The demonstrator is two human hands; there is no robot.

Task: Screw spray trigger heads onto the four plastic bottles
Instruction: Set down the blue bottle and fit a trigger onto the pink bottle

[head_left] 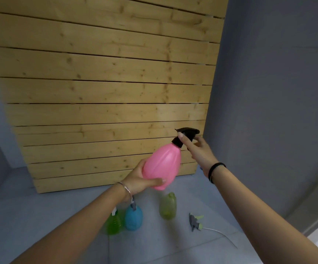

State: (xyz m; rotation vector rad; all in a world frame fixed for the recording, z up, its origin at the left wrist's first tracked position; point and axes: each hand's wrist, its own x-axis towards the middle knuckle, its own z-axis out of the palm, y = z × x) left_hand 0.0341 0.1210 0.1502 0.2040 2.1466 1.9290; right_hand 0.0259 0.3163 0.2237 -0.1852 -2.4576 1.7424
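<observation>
From the head camera, we see a person's left hand (139, 180) wrapped around the lower end of a pink bottle (163, 165), fingers closed on its smooth, egg-shaped plastic body with faint lengthwise ribs. The bottle is held up in the air and tilted, neck pointing up and to the right. A black trigger head (186, 135) sits on that neck. The right hand (200, 151) has its fingers curled around the black head, thumb against its collar; we cannot tell how firmly it grips. A thin silver bangle (126, 189) circles the left wrist, a black band (214, 171) the right.

Below, on the grey tiled floor (59, 216), three more bottles stand upright: a translucent bright green bottle (114, 224) with a white-tipped head, a blue bottle (133, 218) just beside it carrying a grey head, and a yellow-green bottle (167, 206) set apart to the right, its neck bare. A loose grey and green trigger head (195, 221) lies on the floor near it, its white dip tube (221, 234) trailing to the right.

We read no labels or writing on any bottle.

A slatted panel (106, 92) of pale, knotty wood stands behind, its right edge close to a plain grey wall (268, 92). Open floor lies to the left of the bottles.
</observation>
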